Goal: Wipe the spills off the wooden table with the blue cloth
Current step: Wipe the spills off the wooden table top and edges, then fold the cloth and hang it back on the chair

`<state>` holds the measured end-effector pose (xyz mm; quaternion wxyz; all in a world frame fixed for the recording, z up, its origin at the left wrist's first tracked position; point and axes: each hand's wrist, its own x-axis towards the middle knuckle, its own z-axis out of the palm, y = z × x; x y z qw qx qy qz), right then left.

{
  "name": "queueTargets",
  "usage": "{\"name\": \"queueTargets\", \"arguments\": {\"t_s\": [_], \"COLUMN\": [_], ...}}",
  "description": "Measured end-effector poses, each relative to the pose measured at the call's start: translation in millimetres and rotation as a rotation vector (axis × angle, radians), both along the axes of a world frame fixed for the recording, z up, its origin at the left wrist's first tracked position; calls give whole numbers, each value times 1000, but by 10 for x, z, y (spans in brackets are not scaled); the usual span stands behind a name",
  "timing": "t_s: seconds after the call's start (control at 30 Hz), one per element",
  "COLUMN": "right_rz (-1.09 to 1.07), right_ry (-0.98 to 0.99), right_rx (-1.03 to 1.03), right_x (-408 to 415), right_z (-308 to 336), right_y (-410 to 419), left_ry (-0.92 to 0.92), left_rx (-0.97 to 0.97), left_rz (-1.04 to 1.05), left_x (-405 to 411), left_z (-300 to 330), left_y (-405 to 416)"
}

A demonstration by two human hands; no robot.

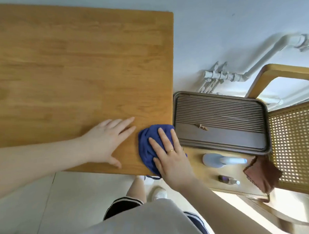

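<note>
The right hand (171,157) covers much of the blue cloth (148,143), its grip flat with fingers spread, pressing rather than pinching; the cloth sits bunched at the near right corner of the wooden desk (72,67). No spill is clear on the wood, perhaps lost to blur. The left hand (107,141) lies open and flat just beside, holding nothing. A chair (292,142) carries one ribbed tray (221,120), two bottles (223,160) (229,179) and one brown cloth (261,174). Pale wall, white pipes (241,76).
</note>
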<state>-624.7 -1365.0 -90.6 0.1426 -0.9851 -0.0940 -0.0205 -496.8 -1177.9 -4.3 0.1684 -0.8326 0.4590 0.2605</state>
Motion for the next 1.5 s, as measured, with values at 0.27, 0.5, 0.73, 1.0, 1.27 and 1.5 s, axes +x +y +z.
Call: {"name": "queueTargets", "arguments": {"t_s": [0.27,0.5,0.73,1.0,1.27,1.5], "right_rz": [98,308,388,159,65,151], "right_ry": [-70,-143,40,353,303,376], "right_rx": [-56,-193,95,732,853,985], "right_x": [-13,-134,256,857,1354,1774], "right_z": [-24,-54,98,1032,1595,1841], "right_y": [-308,241,1095,1724,3014,4329], "left_ry": [-109,-188,-132,131,505,447], "left_rx": [103,-65,-229,-896,-1432,-1619], "left_rz": [89,221,419,995,1485,1437], "left_x": [-341,-438,-539,-484,-119,250], "left_z": [-190,-199,-119,390,796,1125], "left_y": [34,200,925,1806,2731,3823]}}
